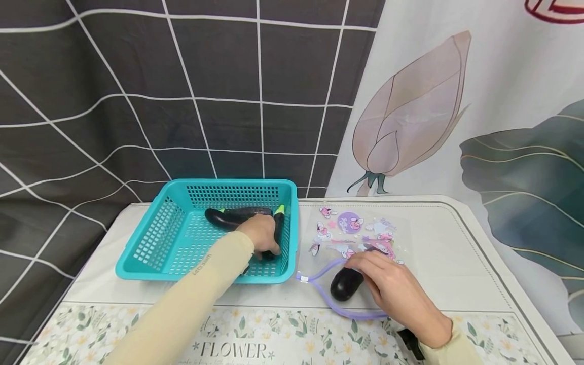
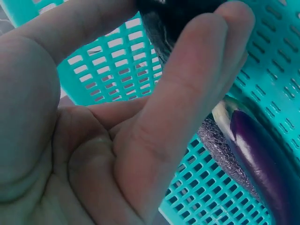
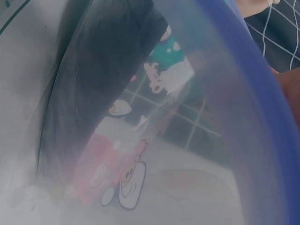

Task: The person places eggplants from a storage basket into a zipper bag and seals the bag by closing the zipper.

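In the head view my left hand (image 1: 263, 234) reaches into a teal basket (image 1: 137, 271) and grips a dark eggplant (image 1: 279, 221) with a green tip along its right side. The left wrist view has thumb and fingers around this eggplant (image 2: 176, 16), partly hidden behind the fingers. Two more eggplants (image 1: 221, 219) lie left of the hand. My right hand (image 1: 388, 279) pinches the upper lip of a clear zip bag (image 1: 315, 228) with cartoon prints. Between the bag's parted purple zip edges shows the rounded end of another eggplant (image 1: 345, 284).
The white table (image 1: 447, 253) carries a floral mat (image 1: 283, 329) along its front. A dark gridded curtain (image 1: 219, 91) and a white curtain with a large printed bud (image 1: 410, 106) hang behind the table. A black strap (image 1: 410, 344) shows at my right wrist.
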A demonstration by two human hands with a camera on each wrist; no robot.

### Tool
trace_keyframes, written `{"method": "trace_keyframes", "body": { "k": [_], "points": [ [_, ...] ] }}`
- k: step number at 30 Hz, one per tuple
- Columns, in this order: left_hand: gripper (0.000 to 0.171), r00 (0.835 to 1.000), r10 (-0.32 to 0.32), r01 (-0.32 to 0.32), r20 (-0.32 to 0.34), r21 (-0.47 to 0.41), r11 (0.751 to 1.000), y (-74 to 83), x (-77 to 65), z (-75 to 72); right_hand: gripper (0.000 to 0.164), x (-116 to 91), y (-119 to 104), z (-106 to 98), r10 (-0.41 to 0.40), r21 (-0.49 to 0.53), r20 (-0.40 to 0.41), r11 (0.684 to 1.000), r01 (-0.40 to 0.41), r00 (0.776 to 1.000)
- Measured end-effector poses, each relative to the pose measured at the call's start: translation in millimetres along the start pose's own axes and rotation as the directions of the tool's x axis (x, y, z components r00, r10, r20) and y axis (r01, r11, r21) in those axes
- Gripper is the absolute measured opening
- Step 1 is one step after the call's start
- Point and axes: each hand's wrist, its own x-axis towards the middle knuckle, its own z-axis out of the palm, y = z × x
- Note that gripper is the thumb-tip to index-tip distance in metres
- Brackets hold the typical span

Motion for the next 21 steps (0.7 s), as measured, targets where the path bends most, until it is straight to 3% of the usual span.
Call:
{"method": "trace_keyframes", "body": {
  "k": [8,21],
  "points": [
    [0.032,0.999,-0.037,0.037,-0.032,0.0,0.999,-3.3,-0.8,-2.5,0.042,-0.2,1.0,0.2,-0.006,0.0,-0.006,1.0,0.006,1.0],
    [0.035,0.999,-0.033,0.033,-0.039,-0.019,0.999,-4.0,-10.3,-9.3,0.032,-0.1,3.5,1.1,-0.026,0.003,-0.03,1.0,0.026,0.999]
  ]
}}
